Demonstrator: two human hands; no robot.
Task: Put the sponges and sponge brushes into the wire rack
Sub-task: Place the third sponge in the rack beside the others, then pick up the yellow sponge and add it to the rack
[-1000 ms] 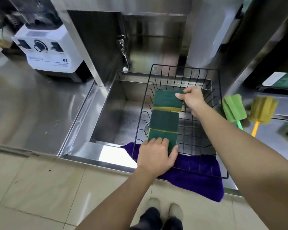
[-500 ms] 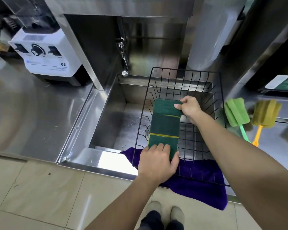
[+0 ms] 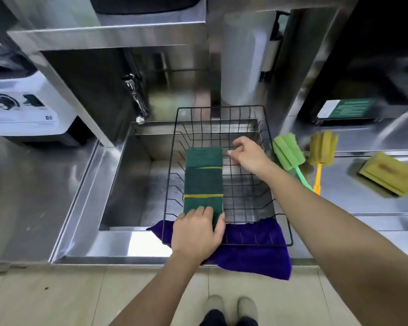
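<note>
A black wire rack (image 3: 279, 244) sits over the sink. Three green sponges with yellow edges lie in a row on its left side: far sponge (image 3: 204, 157), middle sponge (image 3: 203, 181), near sponge (image 3: 199, 202). My left hand (image 3: 197, 232) rests on the near sponge, thumb at its right side. My right hand (image 3: 250, 154) hovers just right of the far sponge, fingers loosely apart, holding nothing. On the counter to the right lie a green sponge brush (image 3: 287, 152), a yellow sponge brush (image 3: 322, 149) and a yellow sponge (image 3: 388, 174).
A purple cloth (image 3: 257, 255) lies under the rack's front edge and hangs over the counter lip. The steel sink (image 3: 127, 184) has a tap (image 3: 137, 102) at its back left. A white blender base (image 3: 26, 114) stands on the left counter.
My right hand pushed the far sponge against the others, then let go and drew back to the right. My left hand stayed on the near sponge. The camera view shifted right.
</note>
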